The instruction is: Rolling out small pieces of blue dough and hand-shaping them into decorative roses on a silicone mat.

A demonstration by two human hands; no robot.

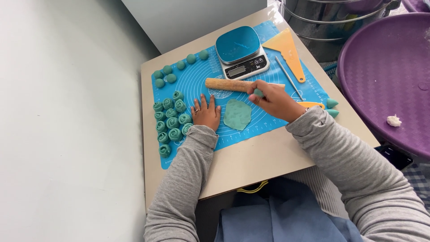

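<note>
from the head view, the right hand (274,99) has its fingers closed on a small lump of teal dough (258,92), held just over the near end of the wooden rolling pin (233,84), whose long axis runs left to right across the blue silicone mat (197,74) in front of the digital scale (242,53). the left hand (206,112) lies flat on the mat with fingers spread and holding nothing, just left of the flattened dough disc (237,114), which sits below the right hand and between the two. formed dough rosettes (170,121) cluster further left, with plain dough balls (172,71) above them on the tabletop (251,161).
</note>
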